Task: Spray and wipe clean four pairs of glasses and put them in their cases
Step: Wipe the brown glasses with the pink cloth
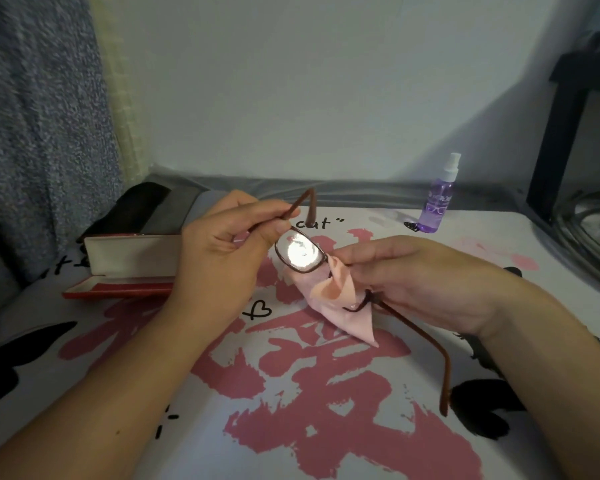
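The left hand (222, 244) pinches one brown temple of the glasses (300, 252) between thumb and fingertips, its grip closed tight on the arm, holding the frame raised above the counter (326, 427). The right hand (420, 282) has its grip closed on a pink cloth (340, 306) wrapped over the far lens; the other temple hangs down toward the near right edge. An open red case (129, 268) lies left, just beside the left hand, a dark case (129, 209) behind it. The purple spray bottle (439, 199) stands upright near the back edge, well apart. Open printed surface lies near the person.
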